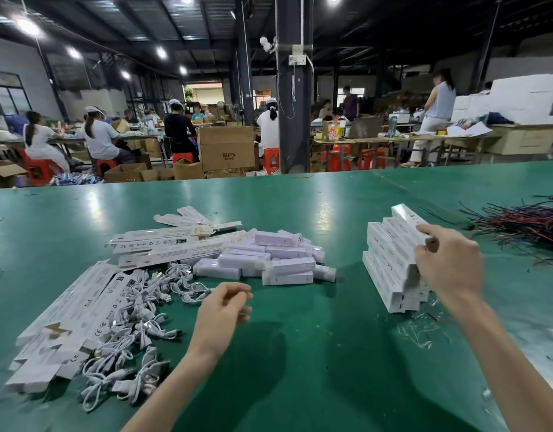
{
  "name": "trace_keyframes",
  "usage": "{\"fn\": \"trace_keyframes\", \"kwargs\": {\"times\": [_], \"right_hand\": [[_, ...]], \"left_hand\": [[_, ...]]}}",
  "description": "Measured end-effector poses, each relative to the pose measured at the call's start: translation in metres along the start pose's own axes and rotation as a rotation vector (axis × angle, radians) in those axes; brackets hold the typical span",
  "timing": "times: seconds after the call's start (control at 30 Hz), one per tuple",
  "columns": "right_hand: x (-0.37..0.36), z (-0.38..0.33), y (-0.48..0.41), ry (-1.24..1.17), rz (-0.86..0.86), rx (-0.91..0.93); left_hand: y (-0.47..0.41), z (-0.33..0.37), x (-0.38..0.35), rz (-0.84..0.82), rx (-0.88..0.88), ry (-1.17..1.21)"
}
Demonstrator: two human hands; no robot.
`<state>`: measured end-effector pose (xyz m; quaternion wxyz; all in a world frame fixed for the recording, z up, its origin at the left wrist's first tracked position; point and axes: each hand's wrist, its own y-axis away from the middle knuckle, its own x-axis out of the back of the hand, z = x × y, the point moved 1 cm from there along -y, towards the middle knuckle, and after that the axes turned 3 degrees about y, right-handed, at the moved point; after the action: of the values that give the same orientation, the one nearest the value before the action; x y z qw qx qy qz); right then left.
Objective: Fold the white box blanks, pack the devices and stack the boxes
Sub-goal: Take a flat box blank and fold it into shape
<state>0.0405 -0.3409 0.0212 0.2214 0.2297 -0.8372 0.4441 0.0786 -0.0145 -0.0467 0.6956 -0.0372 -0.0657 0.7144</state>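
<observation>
On the green table [300,353] a stack of packed white boxes [390,263] leans at the right. My right hand [446,263] grips the top box [407,224] of that stack, fingers curled over its near end. My left hand [222,310] hovers over the table centre, fingers loosely curled, holding nothing. A heap of pale lilac devices [269,260] lies behind it. Flat white box blanks lie in two piles, one at the far left [66,322] and one behind [172,244]. A tangle of white USB cables [134,322] lies between the blanks and my left hand.
A bundle of red, blue and black wires [524,226] spreads at the right edge. Crumpled clear plastic film [421,328] lies in front of the box stack. Beyond the table's far edge people sit at benches among cardboard cartons [226,148] and a dark pillar [293,88].
</observation>
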Motion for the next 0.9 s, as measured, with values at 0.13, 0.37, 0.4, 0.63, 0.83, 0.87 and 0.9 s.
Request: {"fn": "trace_keyframes", "kwargs": {"times": [0.13, 0.37, 0.4, 0.63, 0.83, 0.87, 0.9], "right_hand": [[-0.009, 0.002, 0.003, 0.135, -0.046, -0.045], [-0.018, -0.007, 0.01, 0.09, 0.125, 0.01], [-0.019, -0.012, 0.015, 0.066, 0.204, 0.096], [-0.055, -0.057, 0.077, -0.141, 0.12, 0.555], [-0.085, -0.073, 0.121, -0.045, -0.206, 0.758], [-0.085, -0.072, 0.12, -0.053, -0.213, 0.74], [-0.083, -0.071, 0.119, -0.068, -0.221, 0.709]], "left_hand": [[0.012, -0.012, -0.007, -0.138, -0.435, -0.57], [0.018, -0.012, -0.01, -0.087, -0.524, -0.83], [0.014, -0.009, -0.005, -0.044, -0.518, -0.901], [-0.023, 0.023, 0.087, 0.404, -0.068, -1.225], [-0.08, 0.02, 0.099, 0.255, -0.122, -1.456], [-0.093, 0.019, 0.096, 0.211, -0.158, -1.502], [-0.106, 0.019, 0.094, 0.169, -0.183, -1.544]]}}
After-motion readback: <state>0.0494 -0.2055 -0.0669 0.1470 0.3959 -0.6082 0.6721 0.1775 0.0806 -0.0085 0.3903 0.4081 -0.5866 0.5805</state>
